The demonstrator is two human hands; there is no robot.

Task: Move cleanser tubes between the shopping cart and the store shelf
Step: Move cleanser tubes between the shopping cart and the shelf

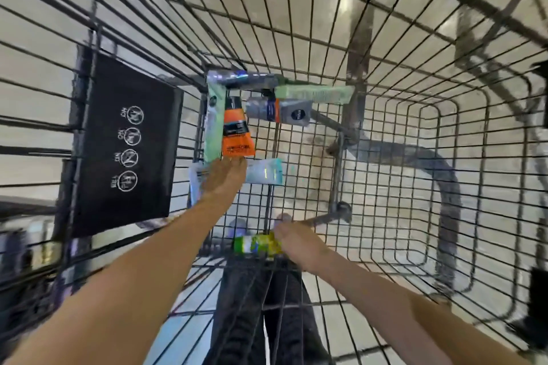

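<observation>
while both hands work low in the cart [385,133], most tubes lie on its floor at frame centre: orange tube [237,130], grey tube [278,111] marked nivea, pale tube [264,176]. left hand [225,176] reaches flat over them, grip unclear. right hand [299,241] holds a green tube [256,243], lower centre. no shelf in view; direction of transfer unclear. black placard [124,142], left, shows warning icons, text unreadable.

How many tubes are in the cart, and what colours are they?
Orange and black tube: 1
Grey tube: 1
Pale green tubes or packs: 2
White and teal tube, under the left hand: 1
Green and yellow tube, gripped by the right hand: 1
Total: 6, though blur may hide more.
</observation>
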